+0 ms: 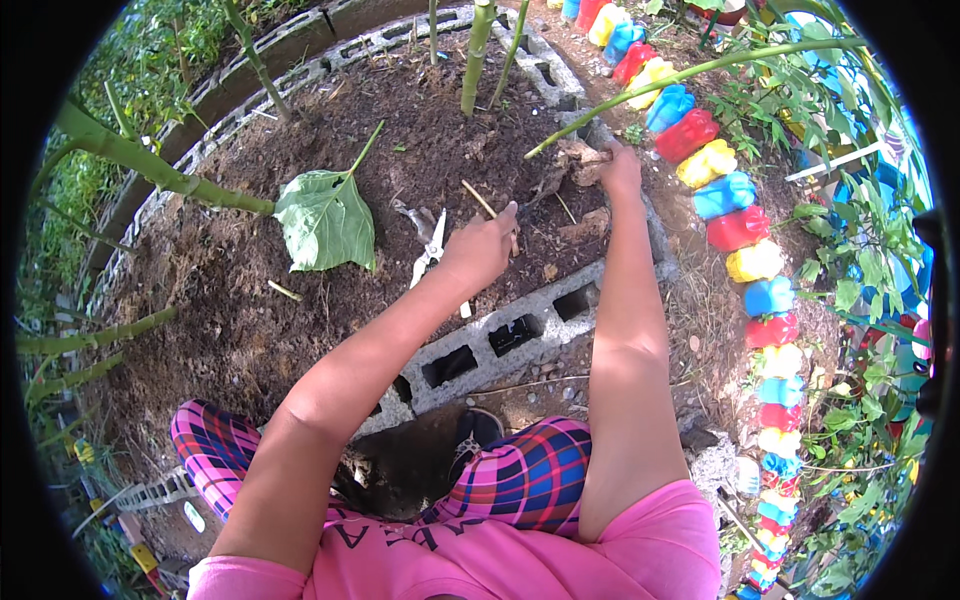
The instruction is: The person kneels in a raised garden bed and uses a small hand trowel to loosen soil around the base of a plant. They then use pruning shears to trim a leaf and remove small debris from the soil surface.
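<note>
My left hand [480, 251] is closed around a thin dry stick [478, 198] over the soil of a raised bed. Near the bed's right corner, my right hand [621, 174] grips a crumpled dry brown leaf [583, 161]. Left of my left hand, pruning shears [430, 251] with pale handles lie on the soil [247, 315], partly hidden by my forearm. A large green leaf [326, 220] with its stalk rests farther left. A short cut stem piece [285, 291] lies below that leaf.
Hollow concrete blocks [480, 349] edge the bed in front of me. Thick green stems [476, 64] rise at the back and left. A green stalk [697, 71] arches over the right corner. Outside the bed runs a row of painted plastic bottles [739, 229], with leafy plants beyond.
</note>
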Action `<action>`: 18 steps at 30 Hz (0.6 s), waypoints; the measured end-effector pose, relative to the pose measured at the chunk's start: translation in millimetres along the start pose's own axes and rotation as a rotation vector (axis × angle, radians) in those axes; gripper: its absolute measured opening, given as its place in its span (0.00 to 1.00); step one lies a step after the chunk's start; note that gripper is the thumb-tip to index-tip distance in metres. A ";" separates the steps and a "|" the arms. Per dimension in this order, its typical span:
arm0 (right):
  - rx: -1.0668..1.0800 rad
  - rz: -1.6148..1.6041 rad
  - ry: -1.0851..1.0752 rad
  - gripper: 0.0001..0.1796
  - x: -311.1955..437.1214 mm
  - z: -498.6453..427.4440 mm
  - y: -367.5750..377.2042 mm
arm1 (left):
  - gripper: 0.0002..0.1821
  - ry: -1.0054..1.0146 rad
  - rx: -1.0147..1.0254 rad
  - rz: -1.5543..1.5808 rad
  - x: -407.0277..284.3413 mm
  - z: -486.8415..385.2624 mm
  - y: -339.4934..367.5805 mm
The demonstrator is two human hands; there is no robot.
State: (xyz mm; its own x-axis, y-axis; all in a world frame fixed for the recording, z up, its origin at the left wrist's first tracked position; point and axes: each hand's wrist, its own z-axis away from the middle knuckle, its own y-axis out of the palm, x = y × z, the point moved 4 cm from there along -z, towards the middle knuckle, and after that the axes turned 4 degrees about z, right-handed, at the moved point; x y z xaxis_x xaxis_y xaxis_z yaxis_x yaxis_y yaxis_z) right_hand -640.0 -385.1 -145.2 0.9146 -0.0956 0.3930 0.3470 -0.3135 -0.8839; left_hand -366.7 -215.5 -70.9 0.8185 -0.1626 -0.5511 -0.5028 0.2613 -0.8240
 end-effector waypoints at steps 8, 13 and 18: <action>0.098 0.051 0.062 0.13 -5.9 6.8 2.2 | 0.28 0.096 -0.014 0.033 15.4 39.7 -39.8; 0.912 0.000 0.278 0.16 -12.4 -0.5 -9.4 | 0.28 0.050 0.032 -0.062 16.5 24.3 -16.5; 0.996 0.424 0.194 0.30 7.1 30.8 -14.0 | 0.28 0.091 -0.042 0.066 25.9 17.0 -16.5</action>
State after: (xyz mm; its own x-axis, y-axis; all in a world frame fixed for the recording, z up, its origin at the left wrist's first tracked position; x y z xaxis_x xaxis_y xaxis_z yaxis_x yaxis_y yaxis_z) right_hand -631.9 -352.3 -137.9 0.9813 -0.1895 -0.0347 0.1045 0.6747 -0.7307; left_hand -332.5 -207.8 -69.3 0.7555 -0.2329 -0.6124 -0.5676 0.2342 -0.7893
